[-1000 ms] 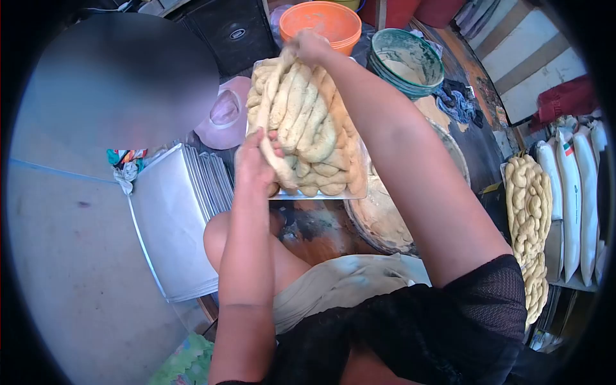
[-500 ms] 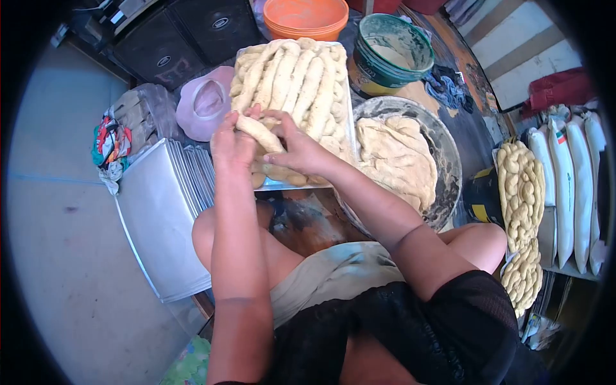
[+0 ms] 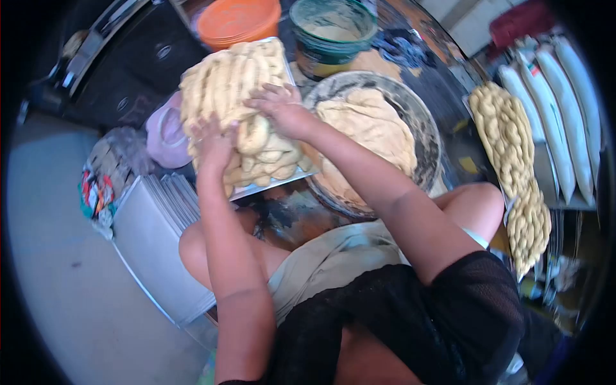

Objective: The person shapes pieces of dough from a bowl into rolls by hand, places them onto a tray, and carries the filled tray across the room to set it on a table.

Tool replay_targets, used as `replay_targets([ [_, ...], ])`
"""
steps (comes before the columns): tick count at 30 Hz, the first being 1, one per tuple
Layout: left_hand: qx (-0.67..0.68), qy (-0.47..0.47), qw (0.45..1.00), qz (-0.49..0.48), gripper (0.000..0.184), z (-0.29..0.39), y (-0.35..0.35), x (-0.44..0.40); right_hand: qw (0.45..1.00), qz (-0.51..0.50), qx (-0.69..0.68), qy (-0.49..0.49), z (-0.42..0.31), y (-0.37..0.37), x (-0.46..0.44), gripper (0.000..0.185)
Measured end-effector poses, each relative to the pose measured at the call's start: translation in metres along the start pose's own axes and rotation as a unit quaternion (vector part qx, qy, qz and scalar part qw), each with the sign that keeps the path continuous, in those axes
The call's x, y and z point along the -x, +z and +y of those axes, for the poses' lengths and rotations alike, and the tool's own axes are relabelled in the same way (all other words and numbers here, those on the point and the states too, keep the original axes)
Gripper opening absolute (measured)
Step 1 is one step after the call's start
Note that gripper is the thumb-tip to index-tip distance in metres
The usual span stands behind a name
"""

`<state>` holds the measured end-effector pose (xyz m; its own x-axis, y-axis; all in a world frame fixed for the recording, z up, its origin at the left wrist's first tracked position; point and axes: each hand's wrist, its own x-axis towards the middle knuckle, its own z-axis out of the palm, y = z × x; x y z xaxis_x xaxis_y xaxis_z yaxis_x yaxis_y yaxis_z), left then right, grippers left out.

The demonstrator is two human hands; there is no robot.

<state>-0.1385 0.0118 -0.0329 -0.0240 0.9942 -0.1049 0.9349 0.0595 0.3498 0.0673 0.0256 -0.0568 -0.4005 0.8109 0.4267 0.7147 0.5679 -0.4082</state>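
A tray is heaped with long strips of pale dough, laid side by side over more dough pieces. My left hand rests on the front left part of the heap, fingers spread. My right hand lies on the heap's right side, its fingers also spread out. Between the two hands a short rounded dough piece sits on the pile. Right of the tray is a wide round basin holding a large mass of dough.
Behind the tray stand an orange tub and green buckets. A pink hat and stacked metal trays are at the left. Braided dough and white filled bags are at the right.
The strip held in both hands is now down on the heap, and both hands have opened over the dough. The view has turned, so the tray appears farther left.
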Motion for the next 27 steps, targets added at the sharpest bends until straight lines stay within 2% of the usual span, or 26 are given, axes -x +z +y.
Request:
replay_targets([
  [1, -0.012, 0.0, 0.999, 0.031, 0.076, 0.016, -0.003, 0.006, 0.998, 0.058, 0.028, -0.002, 0.0, 0.0, 0.01, 0.05],
  [2, -0.022, -0.001, 0.998, 0.063, 0.076, 0.029, -0.005, 0.012, 0.994, 0.082, -0.072, 0.032, 0.005, -0.005, 0.021, 0.057],
  [3, -0.032, -0.006, 0.994, 0.1, 0.076, 0.038, -0.003, 0.014, 0.989, 0.105, -0.075, 0.076, 0.017, -0.008, 0.034, 0.056],
  [4, -0.1, 0.063, 0.989, 0.083, 0.076, 0.042, 0.002, 0.013, 0.982, 0.128, -0.08, 0.116, 0.034, -0.006, 0.051, 0.056],
  [5, -0.125, 0.083, 0.987, 0.062, 0.076, 0.048, 0.007, 0.014, 0.972, 0.149, -0.089, 0.155, 0.051, -0.001, 0.071, 0.056],
  [7, -0.173, 0.113, 0.978, 0.023, 0.076, 0.062, 0.015, 0.016, 0.945, 0.142, -0.039, 0.293, 0.105, 0.011, 0.123, 0.056],
  [8, -0.154, 0.116, 0.981, 0.03, 0.077, 0.057, 0.021, 0.011, 0.924, 0.139, -0.022, 0.355, 0.148, 0.031, 0.164, 0.054],
  [9, -0.138, 0.109, 0.983, 0.047, 0.077, 0.059, 0.022, 0.01, 0.897, 0.049, -0.028, 0.438, 0.179, 0.034, 0.198, 0.054],
  [11, -0.104, 0.096, 0.987, 0.079, 0.078, 0.067, 0.022, 0.01, 0.864, -0.059, 0.018, 0.499, 0.187, 0.02, 0.242, 0.054],
  [12, -0.103, 0.132, 0.977, 0.13, 0.078, 0.067, 0.028, 0.01, 0.879, -0.055, 0.059, 0.47, 0.184, 0.023, 0.265, 0.052],
  [16, -0.045, 0.229, 0.952, 0.197, 0.075, 0.103, 0.03, 0.02, 0.915, -0.069, 0.256, 0.304, 0.14, 0.059, 0.333, 0.046],
  [19, -0.019, 0.284, 0.941, 0.186, 0.072, 0.129, 0.031, 0.03, 0.881, -0.21, 0.184, 0.381, 0.128, 0.063, 0.333, 0.056],
  [20, -0.013, 0.297, 0.938, 0.179, 0.071, 0.135, 0.033, 0.031, 0.877, -0.209, 0.134, 0.413, 0.126, 0.053, 0.32, 0.047],
  [23, 0.004, 0.325, 0.932, 0.162, 0.065, 0.147, 0.039, 0.035, 0.874, -0.173, 0.185, 0.415, 0.153, 0.056, 0.306, 0.043],
  [24, 0.002, 0.334, 0.93, 0.154, 0.064, 0.148, 0.043, 0.036, 0.873, -0.188, 0.17, 0.417, 0.159, 0.057, 0.301, 0.042],
  [26, 0.012, 0.348, 0.928, 0.133, 0.058, 0.15, 0.048, 0.04, 0.869, -0.216, 0.139, 0.423, 0.161, 0.06, 0.287, 0.039],
  [27, -0.008, 0.355, 0.926, 0.128, 0.057, 0.152, 0.047, 0.042, 0.877, -0.197, 0.06, 0.434, 0.153, 0.06, 0.276, 0.038],
])
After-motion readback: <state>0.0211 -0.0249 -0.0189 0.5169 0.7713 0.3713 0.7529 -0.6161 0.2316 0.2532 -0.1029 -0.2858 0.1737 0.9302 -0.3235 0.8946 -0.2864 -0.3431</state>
